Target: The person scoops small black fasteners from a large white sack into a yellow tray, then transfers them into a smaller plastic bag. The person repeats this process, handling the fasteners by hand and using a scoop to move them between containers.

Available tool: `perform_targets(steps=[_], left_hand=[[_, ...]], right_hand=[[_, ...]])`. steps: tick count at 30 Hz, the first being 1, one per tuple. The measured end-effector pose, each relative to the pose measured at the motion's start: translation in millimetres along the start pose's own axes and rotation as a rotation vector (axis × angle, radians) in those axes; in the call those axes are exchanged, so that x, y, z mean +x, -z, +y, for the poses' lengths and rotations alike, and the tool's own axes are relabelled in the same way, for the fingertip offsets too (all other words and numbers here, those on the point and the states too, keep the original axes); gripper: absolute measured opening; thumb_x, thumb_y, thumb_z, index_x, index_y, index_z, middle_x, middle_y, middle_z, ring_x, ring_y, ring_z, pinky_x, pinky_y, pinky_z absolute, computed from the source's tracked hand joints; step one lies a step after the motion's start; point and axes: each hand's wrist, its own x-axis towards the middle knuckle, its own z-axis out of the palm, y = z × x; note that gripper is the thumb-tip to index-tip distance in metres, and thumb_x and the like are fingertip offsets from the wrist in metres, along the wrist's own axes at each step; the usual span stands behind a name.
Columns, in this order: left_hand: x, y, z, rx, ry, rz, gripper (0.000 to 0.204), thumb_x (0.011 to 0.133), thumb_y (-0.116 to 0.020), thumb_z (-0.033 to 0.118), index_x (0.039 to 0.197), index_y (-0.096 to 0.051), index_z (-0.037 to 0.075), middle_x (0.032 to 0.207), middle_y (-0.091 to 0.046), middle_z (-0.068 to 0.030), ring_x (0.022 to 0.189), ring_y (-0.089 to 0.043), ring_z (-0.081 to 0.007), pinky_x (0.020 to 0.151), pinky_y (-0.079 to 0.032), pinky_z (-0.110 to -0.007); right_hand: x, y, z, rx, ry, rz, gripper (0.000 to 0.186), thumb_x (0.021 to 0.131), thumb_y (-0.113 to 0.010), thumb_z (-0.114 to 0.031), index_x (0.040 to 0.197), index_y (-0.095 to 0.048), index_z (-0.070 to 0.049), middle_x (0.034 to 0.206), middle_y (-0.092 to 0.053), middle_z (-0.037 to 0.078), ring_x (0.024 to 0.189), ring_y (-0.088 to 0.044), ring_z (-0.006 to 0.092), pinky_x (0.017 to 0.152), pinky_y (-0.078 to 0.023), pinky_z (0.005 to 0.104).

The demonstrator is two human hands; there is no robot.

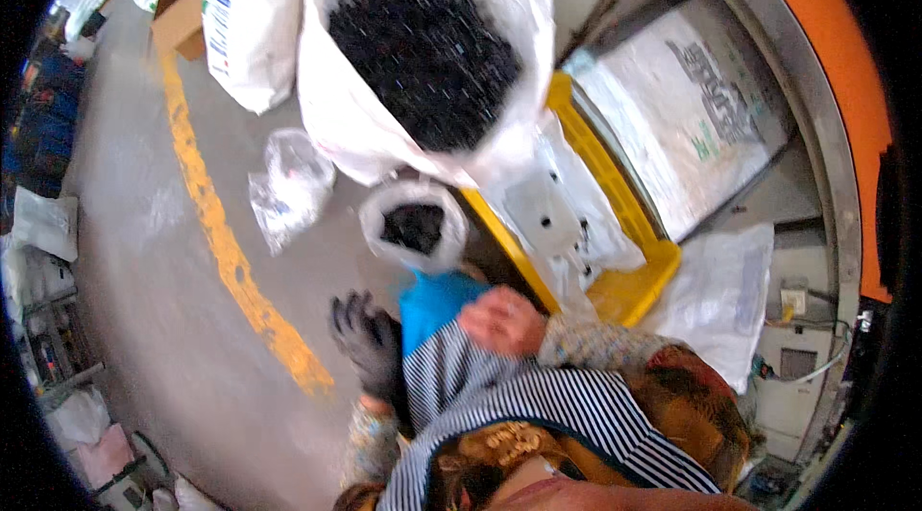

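My left hand (pixel 370 343) wears a dark glove. It hangs over the grey floor with its fingers spread and nothing in it. My bare right hand (pixel 501 321) rests against the top edge of my striped apron (pixel 499 396), beside a blue object (pixel 437 304). Blur hides whether it grips the cloth. Just beyond both hands stands a small white bag (pixel 413 223) with black granules inside. Behind it a large white sack (pixel 423 50) stands open, full of the same black granules.
A yellow crate (pixel 629 285) with white plastic in it sits to the right, next to a printed white sack (pixel 691 108) and an orange-rimmed machine (pixel 826 60). A clear plastic bag (pixel 288 184), a yellow floor line (pixel 226 242), another white sack (pixel 250 21) and a cardboard box (pixel 178 16) lie to the left.
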Motion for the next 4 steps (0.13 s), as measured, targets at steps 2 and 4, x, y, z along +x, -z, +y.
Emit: perform_targets(steps=[2, 4], left_hand=[[0, -9, -16, 0.016, -0.065, -0.044, 0.029, 0.085, -0.058, 0.023, 0.109, -0.061, 0.006, 0.116, -0.059, -0.0160, 0.121, -0.045, -0.0412, 0.107, -0.027, -0.053], [14, -26, -40, 0.044, -0.090, -0.028, 0.032, 0.083, -0.061, 0.026, 0.108, -0.063, 0.008, 0.115, -0.060, -0.0146, 0.121, -0.045, -0.0404, 0.107, -0.029, -0.051]], right_hand=[[10, -13, 2, 0.164, 0.104, -0.140, 0.036, 0.078, -0.068, -0.025, 0.112, -0.063, -0.012, 0.112, -0.060, 0.006, 0.100, -0.056, 0.0211, 0.084, -0.048, 0.0399], [30, -24, 17, 0.216, 0.052, -0.239, 0.038, 0.079, -0.068, -0.030, 0.113, -0.063, -0.014, 0.114, -0.059, 0.006, 0.105, -0.053, 0.0212, 0.089, -0.045, 0.0423]])
